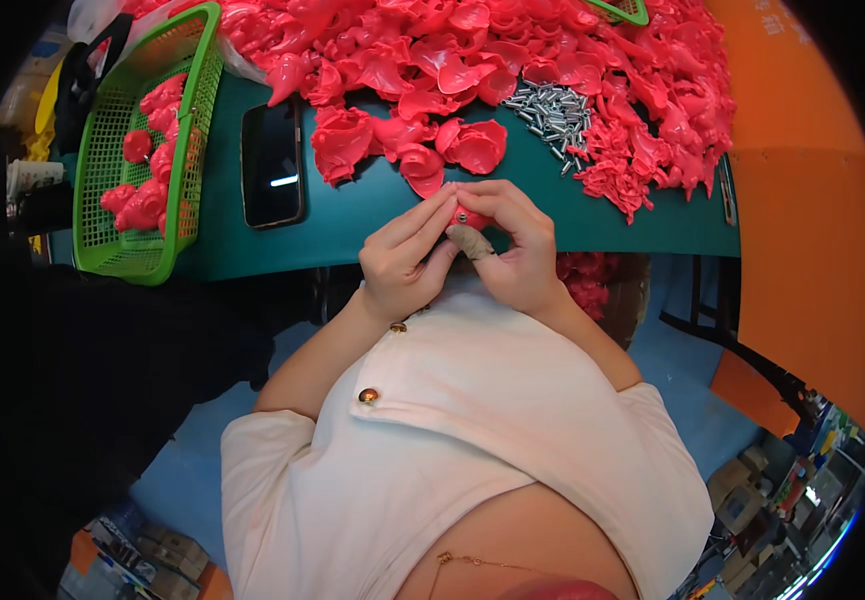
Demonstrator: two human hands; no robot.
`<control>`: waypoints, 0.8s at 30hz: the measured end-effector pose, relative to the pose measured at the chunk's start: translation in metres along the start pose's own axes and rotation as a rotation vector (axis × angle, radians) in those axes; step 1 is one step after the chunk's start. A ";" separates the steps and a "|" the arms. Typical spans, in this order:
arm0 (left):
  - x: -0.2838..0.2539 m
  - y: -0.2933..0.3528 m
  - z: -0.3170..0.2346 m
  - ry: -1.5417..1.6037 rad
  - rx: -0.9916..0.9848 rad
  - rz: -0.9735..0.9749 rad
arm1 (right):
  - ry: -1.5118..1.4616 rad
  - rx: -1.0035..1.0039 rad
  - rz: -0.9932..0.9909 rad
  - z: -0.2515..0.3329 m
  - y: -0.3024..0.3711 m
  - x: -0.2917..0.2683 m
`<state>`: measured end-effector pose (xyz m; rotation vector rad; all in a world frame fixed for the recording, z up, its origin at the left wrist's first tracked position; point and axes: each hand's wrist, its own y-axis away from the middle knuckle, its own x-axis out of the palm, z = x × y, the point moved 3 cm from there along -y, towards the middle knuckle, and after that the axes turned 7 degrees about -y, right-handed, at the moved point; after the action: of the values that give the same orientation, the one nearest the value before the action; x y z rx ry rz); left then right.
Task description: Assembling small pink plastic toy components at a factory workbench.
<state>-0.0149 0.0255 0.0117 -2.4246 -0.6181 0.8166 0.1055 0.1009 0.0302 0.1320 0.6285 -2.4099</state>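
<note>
Pink piece [473, 219] between inward-angled left hand [398, 262] and right hand [522, 256]

No text could be read with certainty. At the far right, pale marks [780, 20] that looked like lettering stood on the orange surface [792, 220], blurred and partly lost toward the dark rim of the view. On the left, beside the green basket [87, 210], a white cup [37, 178] bore darker marks, too small to make out. Anything printed on the cardboard boxes [737, 505] at the near right was too small to tell.
</note>
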 end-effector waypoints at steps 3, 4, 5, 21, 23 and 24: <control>0.000 -0.001 0.002 0.009 0.017 -0.006 | 0.031 -0.016 -0.041 0.001 0.001 0.003; 0.000 0.000 0.002 0.012 0.018 -0.006 | 0.035 -0.016 -0.042 0.000 0.001 0.003; 0.001 0.000 0.004 0.023 0.000 -0.003 | 0.025 -0.019 -0.040 -0.001 0.002 0.004; -0.010 -0.017 -0.010 0.334 -0.357 -0.107 | -1.265 0.338 -0.343 -0.034 0.005 -0.019; -0.009 -0.020 -0.011 0.265 -0.332 -0.051 | -1.391 0.389 -0.309 -0.040 0.007 -0.015; -0.008 -0.024 -0.015 0.290 -0.315 -0.092 | -1.390 0.386 -0.309 -0.044 0.009 -0.014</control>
<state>-0.0174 0.0352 0.0397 -2.7031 -0.7828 0.3375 0.1190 0.1233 -0.0085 -1.4194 -0.4881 -2.1696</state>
